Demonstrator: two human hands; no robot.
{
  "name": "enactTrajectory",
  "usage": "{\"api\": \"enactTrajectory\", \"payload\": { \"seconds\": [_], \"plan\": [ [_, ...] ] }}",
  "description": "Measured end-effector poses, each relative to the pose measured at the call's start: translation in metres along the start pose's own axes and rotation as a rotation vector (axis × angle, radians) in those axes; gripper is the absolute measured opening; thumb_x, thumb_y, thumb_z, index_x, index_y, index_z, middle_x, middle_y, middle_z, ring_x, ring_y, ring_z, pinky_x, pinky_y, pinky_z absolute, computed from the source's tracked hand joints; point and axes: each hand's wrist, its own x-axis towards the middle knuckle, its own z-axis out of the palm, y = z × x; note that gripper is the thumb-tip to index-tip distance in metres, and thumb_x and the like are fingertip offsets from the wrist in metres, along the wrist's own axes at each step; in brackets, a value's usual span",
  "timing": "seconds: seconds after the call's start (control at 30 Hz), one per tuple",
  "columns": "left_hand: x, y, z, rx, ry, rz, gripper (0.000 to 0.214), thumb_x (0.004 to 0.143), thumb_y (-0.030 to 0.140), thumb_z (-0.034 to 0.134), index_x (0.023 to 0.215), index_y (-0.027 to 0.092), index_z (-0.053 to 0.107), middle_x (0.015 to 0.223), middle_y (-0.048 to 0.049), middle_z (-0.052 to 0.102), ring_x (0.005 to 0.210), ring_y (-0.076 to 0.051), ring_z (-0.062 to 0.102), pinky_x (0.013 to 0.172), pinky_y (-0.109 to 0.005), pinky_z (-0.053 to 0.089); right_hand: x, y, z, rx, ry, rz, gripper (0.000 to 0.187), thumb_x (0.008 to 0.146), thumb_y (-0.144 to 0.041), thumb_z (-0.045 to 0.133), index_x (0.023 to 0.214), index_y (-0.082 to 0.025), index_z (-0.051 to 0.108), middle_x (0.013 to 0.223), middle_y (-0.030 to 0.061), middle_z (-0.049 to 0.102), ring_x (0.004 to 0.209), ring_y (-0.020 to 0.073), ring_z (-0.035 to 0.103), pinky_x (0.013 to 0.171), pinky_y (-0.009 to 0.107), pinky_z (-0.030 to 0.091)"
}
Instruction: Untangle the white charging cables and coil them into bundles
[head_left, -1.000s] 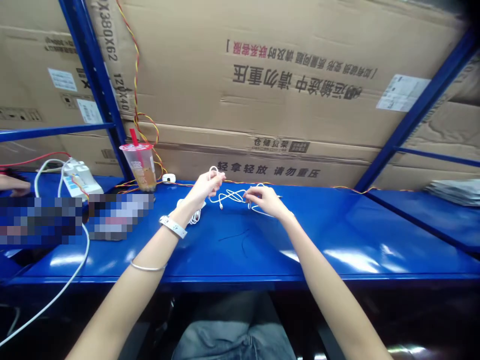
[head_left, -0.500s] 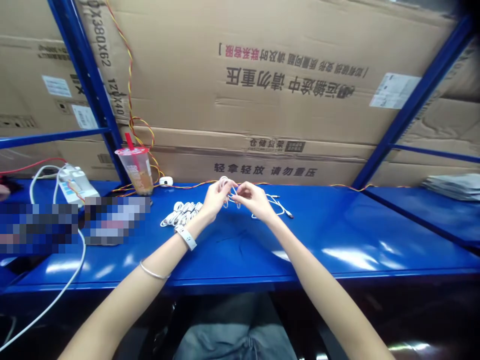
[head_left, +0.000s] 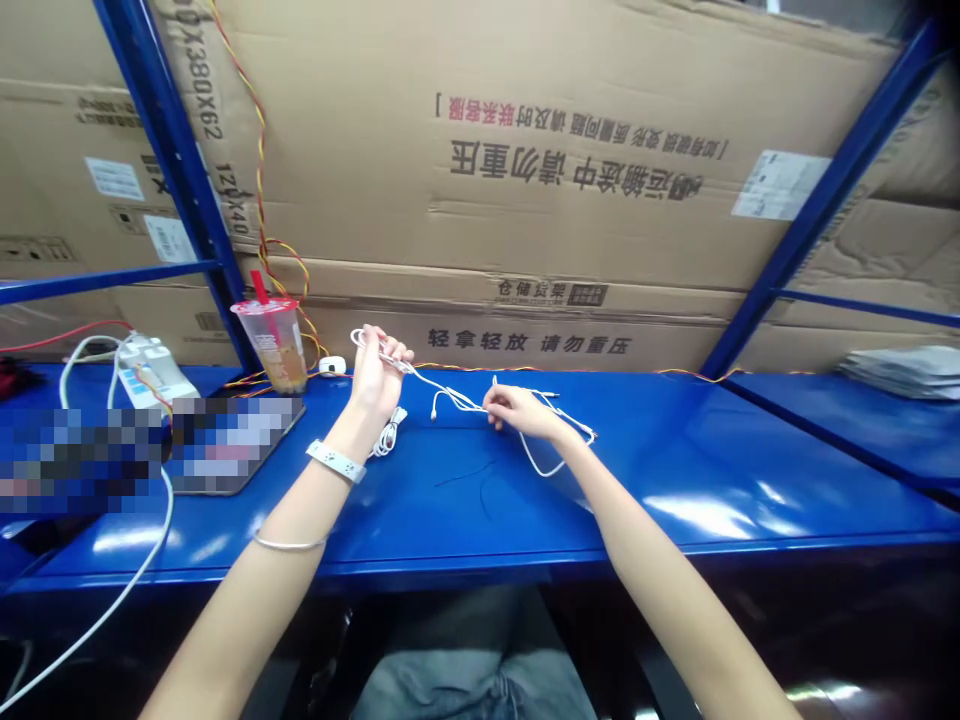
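My left hand is raised over the blue shelf, its fingers closed round a looped part of a white cable. The strands stretch from it to my right hand, which pinches them low over the shelf surface. Past my right hand, loose white lengths with plug ends lie on the shelf. Bundled white cables rest beside my left wrist, mostly hidden behind it.
A drink cup with a red straw, a small white case and a white power strip stand at the left. A blurred tablet-like device lies before them. Cardboard boxes form the back. Flat packs lie far right.
My hands have moved apart, the left one up and leftward, the right one slightly right and down. The white cable between them is now drawn out.
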Motion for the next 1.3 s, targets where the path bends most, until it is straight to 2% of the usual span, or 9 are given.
{"api": "enactTrajectory", "payload": {
  "seconds": [0.07,0.2,0.37,0.53,0.63,0.77,0.93,1.13,1.3],
  "plan": [
    [0.002,0.003,-0.002,0.004,-0.001,0.013,0.035,0.088,0.04,0.061,0.07,0.02,0.039,0.052,0.009,0.032,0.043,-0.004,0.036,0.048,-0.015,0.036,-0.001,0.002,-0.006,-0.013,-0.022,0.015,0.017,0.085,-0.03,0.055,0.089,-0.016,0.064,0.073,0.0024,0.066,0.063,0.0141,0.06,0.063,0.026,0.045],
    [0.004,0.002,-0.006,0.159,-0.04,-0.02,0.034,0.087,0.034,0.063,0.07,0.019,0.037,0.052,0.01,0.032,0.038,-0.003,0.03,0.04,-0.015,0.024,-0.004,0.003,-0.02,-0.103,0.097,0.042,0.027,0.08,-0.04,0.059,0.073,-0.015,0.068,0.068,0.004,0.065,0.067,0.0162,0.058,0.064,0.027,0.043],
    [-0.004,-0.016,-0.009,0.667,-0.131,-0.02,0.024,0.078,0.035,0.072,0.075,0.016,0.057,0.054,0.0056,0.045,0.043,-0.005,0.039,0.04,-0.016,0.026,-0.008,-0.011,-0.027,0.226,0.23,0.049,0.038,0.077,-0.051,0.062,0.077,-0.013,0.065,0.062,0.002,0.057,0.058,0.0125,0.05,0.053,0.024,0.037],
    [-0.02,-0.039,-0.01,0.98,-0.384,-0.009,0.028,0.068,0.038,0.077,0.085,0.018,0.069,0.07,-0.0007,0.061,0.052,-0.009,0.047,0.044,-0.019,0.032,-0.012,-0.03,-0.021,0.376,0.238,-0.024,0.04,0.077,-0.054,0.064,0.081,-0.015,0.06,0.055,-0.0034,0.045,0.051,0.0089,0.039,0.049,0.023,0.03],
    [-0.021,-0.046,-0.011,0.953,-0.414,-0.022,0.026,0.073,0.043,0.072,0.075,0.018,0.068,0.069,-0.002,0.062,0.053,-0.011,0.047,0.045,-0.02,0.033,-0.012,-0.035,-0.018,0.358,0.209,-0.069,0.041,0.076,-0.057,0.065,0.081,-0.017,0.058,0.054,-0.0045,0.042,0.05,0.0089,0.036,0.048,0.024,0.027],
    [-0.019,-0.049,-0.011,0.827,-0.406,-0.046,0.042,0.08,0.053,0.062,0.06,0.016,0.061,0.063,-0.0036,0.059,0.057,-0.011,0.05,0.051,-0.02,0.038,-0.012,-0.039,-0.013,0.275,0.211,-0.1,0.04,0.077,-0.058,0.064,0.08,-0.019,0.057,0.051,-0.0062,0.034,0.047,0.0083,0.028,0.047,0.024,0.021],
    [-0.027,-0.055,-0.004,0.503,-0.43,-0.313,0.046,0.075,0.06,0.066,0.074,0.015,0.058,0.069,-0.0027,0.06,0.062,-0.01,0.056,0.058,-0.022,0.044,-0.01,-0.043,-0.002,0.132,0.262,-0.148,0.035,0.081,-0.053,0.061,0.079,-0.018,0.059,0.05,-0.005,0.04,0.047,0.0086,0.029,0.049,0.025,0.022],
    [-0.038,-0.068,0.004,0.325,-0.302,-0.321,0.038,0.068,0.043,0.08,0.081,0.014,0.059,0.066,0.0029,0.056,0.053,-0.006,0.05,0.049,-0.018,0.035,-0.007,-0.046,0.013,-0.009,0.247,-0.218,0.026,0.085,-0.043,0.055,0.078,-0.018,0.059,0.058,-0.0017,0.052,0.051,0.0111,0.041,0.055,0.025,0.031],
    [-0.031,-0.061,0.005,0.188,-0.197,-0.277,0.027,0.077,0.035,0.073,0.076,0.014,0.057,0.072,0.0001,0.063,0.063,-0.009,0.058,0.057,-0.021,0.044,-0.009,-0.048,0.016,0.013,0.205,-0.18,0.025,0.084,-0.043,0.057,0.094,-0.021,0.053,0.053,-0.0065,0.047,0.048,0.0108,0.038,0.055,0.024,0.03]
  ]
}}
